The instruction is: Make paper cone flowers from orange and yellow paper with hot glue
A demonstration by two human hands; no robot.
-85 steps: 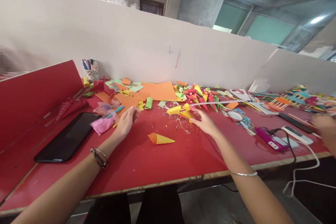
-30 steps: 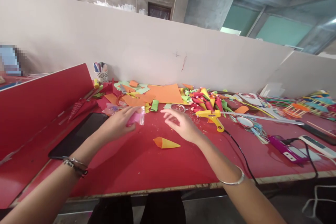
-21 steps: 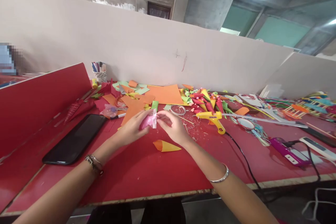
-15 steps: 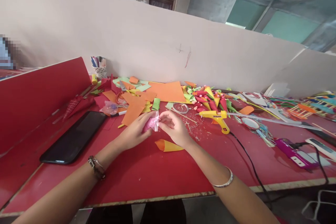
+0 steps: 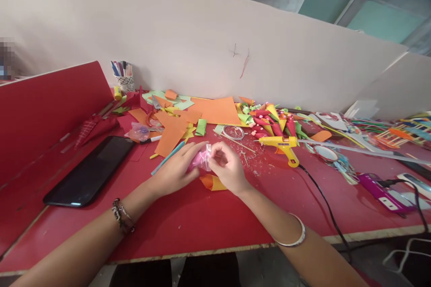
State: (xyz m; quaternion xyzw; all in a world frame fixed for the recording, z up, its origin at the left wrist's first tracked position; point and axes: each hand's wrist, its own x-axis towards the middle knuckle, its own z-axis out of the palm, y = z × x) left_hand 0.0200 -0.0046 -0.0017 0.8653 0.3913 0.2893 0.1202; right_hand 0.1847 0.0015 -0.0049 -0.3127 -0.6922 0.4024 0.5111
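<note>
A small clear plastic bag with pink contents [image 5: 201, 158] is held between my two hands over the red table [image 5: 188, 224]. My left hand [image 5: 178, 166] wraps round the bag from the left. At its right edge, my right hand [image 5: 227, 166] pinches the clear plastic with thumb and fingers. What exactly the bag contains is too small to tell. Just below the bag lies a rolled orange and yellow paper cone [image 5: 214, 183], partly covered by my right hand. A blue stick [image 5: 167, 158] shows beside my left hand.
A yellow glue gun [image 5: 281, 145] with a black cord lies right of my hands. Behind are paper cones [image 5: 269, 121], orange paper sheets [image 5: 217, 110] and scissors [image 5: 156, 102]. A black phone [image 5: 89, 172] lies left, a pen cup [image 5: 124, 81] behind it, a purple power strip [image 5: 384, 193] right.
My view has tipped down slightly. Both hands have shifted a little to the right with the bag, uncovering the blue stick. The right fingers are still at the bag's edge.
</note>
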